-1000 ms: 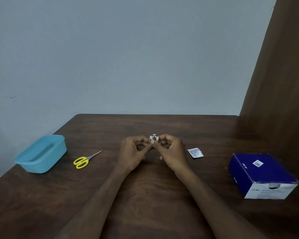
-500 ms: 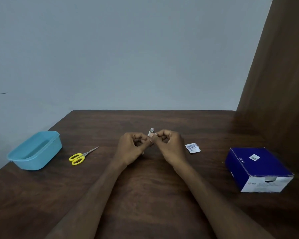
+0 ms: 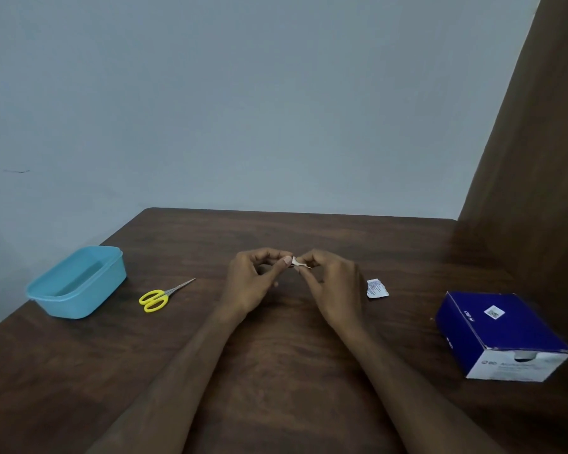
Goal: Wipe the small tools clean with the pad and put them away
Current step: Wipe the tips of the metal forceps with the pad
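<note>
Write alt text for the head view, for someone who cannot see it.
Over a dark wooden table, the left hand and right hand pinch a small white pad between their fingertips. Yellow scissors and a blue tub lie left; a torn packet and blue box right.

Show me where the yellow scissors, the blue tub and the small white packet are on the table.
yellow scissors (image 3: 154,300): head view, on the yellow handle loops.
blue tub (image 3: 79,301): head view, on its near outer wall.
small white packet (image 3: 376,288): head view, on the middle of its printed face.
</note>
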Demonstrator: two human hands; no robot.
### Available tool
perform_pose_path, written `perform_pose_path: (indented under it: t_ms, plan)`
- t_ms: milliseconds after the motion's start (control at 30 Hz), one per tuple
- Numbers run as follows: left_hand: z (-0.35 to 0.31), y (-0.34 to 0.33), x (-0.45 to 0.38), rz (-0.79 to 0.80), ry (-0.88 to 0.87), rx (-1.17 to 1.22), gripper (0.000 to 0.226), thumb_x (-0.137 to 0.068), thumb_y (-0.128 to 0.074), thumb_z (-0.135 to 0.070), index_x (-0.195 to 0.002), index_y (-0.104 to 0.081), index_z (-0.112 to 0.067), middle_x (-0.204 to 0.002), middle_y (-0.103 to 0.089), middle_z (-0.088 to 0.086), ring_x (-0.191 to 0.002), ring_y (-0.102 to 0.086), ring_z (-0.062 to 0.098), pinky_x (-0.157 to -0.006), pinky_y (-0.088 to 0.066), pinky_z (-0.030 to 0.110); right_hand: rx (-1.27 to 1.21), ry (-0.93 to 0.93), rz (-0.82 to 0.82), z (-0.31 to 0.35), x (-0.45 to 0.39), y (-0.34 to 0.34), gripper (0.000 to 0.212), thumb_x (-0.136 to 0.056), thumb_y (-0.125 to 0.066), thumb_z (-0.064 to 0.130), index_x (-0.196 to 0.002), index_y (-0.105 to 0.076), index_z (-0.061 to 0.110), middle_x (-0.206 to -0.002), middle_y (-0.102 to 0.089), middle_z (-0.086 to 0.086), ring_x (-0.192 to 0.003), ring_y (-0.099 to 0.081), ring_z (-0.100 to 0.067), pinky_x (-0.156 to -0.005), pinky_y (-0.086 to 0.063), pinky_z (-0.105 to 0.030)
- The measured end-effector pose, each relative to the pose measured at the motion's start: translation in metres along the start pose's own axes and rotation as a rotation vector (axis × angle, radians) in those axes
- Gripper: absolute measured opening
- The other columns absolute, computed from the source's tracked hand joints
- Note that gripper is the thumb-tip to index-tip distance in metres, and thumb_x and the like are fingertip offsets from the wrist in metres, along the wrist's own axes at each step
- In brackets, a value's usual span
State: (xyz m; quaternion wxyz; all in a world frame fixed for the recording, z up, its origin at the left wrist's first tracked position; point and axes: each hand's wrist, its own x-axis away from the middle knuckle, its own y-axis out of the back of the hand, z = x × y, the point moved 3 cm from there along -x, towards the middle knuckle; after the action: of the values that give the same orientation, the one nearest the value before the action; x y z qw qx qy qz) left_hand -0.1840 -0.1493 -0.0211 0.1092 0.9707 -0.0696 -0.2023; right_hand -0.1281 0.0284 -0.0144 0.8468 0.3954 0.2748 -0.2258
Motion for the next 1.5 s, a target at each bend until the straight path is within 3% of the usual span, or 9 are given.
perform_pose_path:
  t_ms: [167,267,467,800,933,1067,1233,1367,1500]
  plan:
    - [0.004,0.002,-0.001,-0.019,0.042,0.072,0.011,-0.094,-0.083,-0.020,-0.104,-0.085,-0.017,-0.083,-0.082,0.003,-0.062,-0.060,0.005,-0.060,-0.051,0.021,0.054,-0.080,-0.008,-0.011,0.000,-0.003,0.025,-0.084,-0.075,0.061,-0.082,-0.070,0.036,-0.081,-0.075,0.018,-0.079,-0.072,-0.009,-0.066,-0.056,-0.038]
    - [0.004,0.003,0.000,-0.020,0.035,0.060,0.011,-0.094,-0.083,-0.020,-0.105,-0.085,-0.017,-0.086,-0.083,0.001,-0.071,-0.067,0.003,-0.067,-0.053,0.021,0.066,-0.100,0.025,-0.011,0.000,-0.004,0.024,-0.085,-0.076,0.060,-0.082,-0.072,0.036,-0.080,-0.074,0.017,-0.076,-0.071,-0.008,-0.066,-0.056,-0.037]
    - [-0.001,0.002,0.003,-0.009,-0.008,0.072,0.015,-0.093,-0.084,-0.017,-0.108,-0.084,-0.019,-0.095,-0.084,-0.003,-0.088,-0.078,0.016,-0.079,-0.061,0.037,-0.333,-0.210,0.149,0.000,0.000,-0.003,0.016,-0.093,-0.079,0.047,-0.096,-0.081,0.032,-0.092,-0.078,0.020,-0.046,-0.068,-0.007,-0.058,-0.054,-0.028]
    - [-0.005,0.002,0.005,-0.011,-0.002,0.071,0.018,-0.091,-0.085,-0.019,-0.107,-0.082,-0.027,-0.098,-0.084,-0.007,-0.094,-0.080,0.022,-0.087,-0.062,0.052,-0.222,-0.258,0.071,-0.007,-0.001,-0.001,0.046,-0.079,-0.077,0.077,-0.075,-0.077,0.031,-0.074,-0.073,0.017,-0.052,-0.067,-0.006,-0.059,-0.053,-0.030]
    - [-0.003,0.003,0.003,-0.031,0.020,0.076,0.016,-0.090,-0.086,-0.023,-0.106,-0.083,-0.025,-0.095,-0.084,-0.004,-0.088,-0.079,0.028,-0.079,-0.062,0.048,-0.272,-0.197,0.076,-0.002,0.000,-0.002,0.026,-0.089,-0.079,0.058,-0.086,-0.080,0.032,-0.085,-0.076,0.020,-0.050,-0.068,-0.004,-0.058,-0.052,-0.029]
    - [-0.004,0.003,0.002,-0.012,0.035,0.148,0.013,-0.093,-0.082,-0.022,-0.105,-0.083,-0.017,-0.093,-0.083,0.002,-0.080,-0.071,0.012,-0.067,-0.055,0.024,-0.364,-0.100,0.028,0.003,0.001,-0.004,0.004,-0.096,-0.080,0.030,-0.098,-0.083,0.029,-0.096,-0.077,0.017,-0.048,-0.067,-0.005,-0.048,-0.047,-0.019]
    - [-0.004,0.003,0.002,0.029,0.056,0.228,0.018,-0.092,-0.083,-0.016,-0.109,-0.082,-0.010,-0.098,-0.084,0.008,-0.081,-0.070,0.007,-0.067,-0.053,0.018,-0.252,-0.020,-0.083,0.004,0.003,0.001,0.005,-0.092,-0.082,0.033,-0.097,-0.083,0.031,-0.096,-0.079,0.022,-0.062,-0.067,0.002,-0.056,-0.052,-0.024]
    - [-0.003,0.004,0.003,-0.047,0.104,0.294,0.016,-0.089,-0.086,-0.016,-0.104,-0.083,-0.012,-0.094,-0.083,0.009,-0.075,-0.067,0.007,-0.065,-0.051,0.018,0.011,0.153,-0.153,0.010,0.008,0.007,0.004,-0.093,-0.079,0.032,-0.093,-0.079,0.028,-0.091,-0.077,0.012,-0.062,-0.063,-0.010,-0.057,-0.050,-0.032]
    - [-0.001,0.009,0.004,-0.171,0.130,0.319,0.018,-0.090,-0.085,-0.011,-0.107,-0.082,-0.006,-0.080,-0.078,0.000,-0.060,-0.062,-0.002,-0.059,-0.049,0.013,-0.096,0.119,-0.120,0.008,0.006,0.006,0.004,-0.092,-0.082,0.027,-0.091,-0.078,0.028,-0.089,-0.074,0.015,-0.054,-0.054,-0.002,-0.057,-0.044,-0.028]
